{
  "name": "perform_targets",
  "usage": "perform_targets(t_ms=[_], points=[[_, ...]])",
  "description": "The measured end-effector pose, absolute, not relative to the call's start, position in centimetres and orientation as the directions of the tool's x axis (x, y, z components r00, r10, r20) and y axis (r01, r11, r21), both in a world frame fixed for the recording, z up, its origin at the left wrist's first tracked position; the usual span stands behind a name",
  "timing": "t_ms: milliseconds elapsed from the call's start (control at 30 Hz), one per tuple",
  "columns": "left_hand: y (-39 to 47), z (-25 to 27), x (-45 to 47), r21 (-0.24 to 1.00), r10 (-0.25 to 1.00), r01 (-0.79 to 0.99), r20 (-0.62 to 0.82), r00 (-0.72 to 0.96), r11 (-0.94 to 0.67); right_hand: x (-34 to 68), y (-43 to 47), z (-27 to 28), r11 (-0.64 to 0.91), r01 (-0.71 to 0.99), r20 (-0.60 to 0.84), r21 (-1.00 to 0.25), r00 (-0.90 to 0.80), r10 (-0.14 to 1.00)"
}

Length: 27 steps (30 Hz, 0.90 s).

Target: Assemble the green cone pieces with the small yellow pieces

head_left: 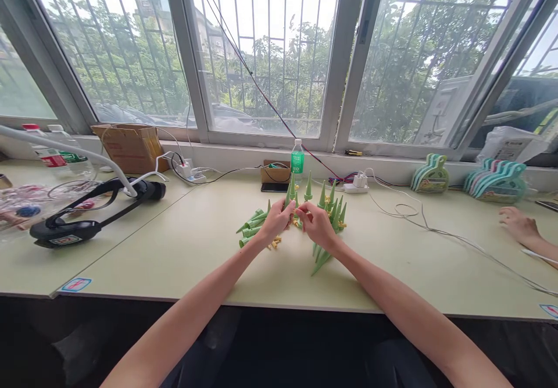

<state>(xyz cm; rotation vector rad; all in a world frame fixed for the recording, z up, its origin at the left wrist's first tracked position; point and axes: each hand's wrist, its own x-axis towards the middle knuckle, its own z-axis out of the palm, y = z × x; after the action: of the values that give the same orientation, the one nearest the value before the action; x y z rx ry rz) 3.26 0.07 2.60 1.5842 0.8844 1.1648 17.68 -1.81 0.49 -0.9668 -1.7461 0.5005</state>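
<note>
Over the table, my left hand (275, 221) is closed around a green plastic cone (291, 186) whose point rises above the fingers. My right hand (317, 224) pinches at the side of that cone, fingertips close to the left thumb; what it holds is too small to make out. Left of the hands lie several loose green cones (249, 232), with small yellow pieces (274, 243) beside them. More green cones with yellow pieces on them, some upright and some lying, form a cluster (336, 216) by my right wrist. One upright cone (308, 187) stands behind my hands.
Behind the cones are a green-labelled bottle (297, 161), a small cardboard box (275, 173) and a power strip (356, 183). A black headset (74, 225) sits at left. White cables (453, 237) cross the right side, near another person's hand (521, 225).
</note>
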Motion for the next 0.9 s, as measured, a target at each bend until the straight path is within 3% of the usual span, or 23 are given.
perform_targets(t_ms=[900], points=[[-0.22,2.78,3.20,0.973,0.920,-0.050,0.230,0.319,-0.226,17.72,-1.55,0.43,0.565,0.447,0.569,-0.693,-0.142,0.810]])
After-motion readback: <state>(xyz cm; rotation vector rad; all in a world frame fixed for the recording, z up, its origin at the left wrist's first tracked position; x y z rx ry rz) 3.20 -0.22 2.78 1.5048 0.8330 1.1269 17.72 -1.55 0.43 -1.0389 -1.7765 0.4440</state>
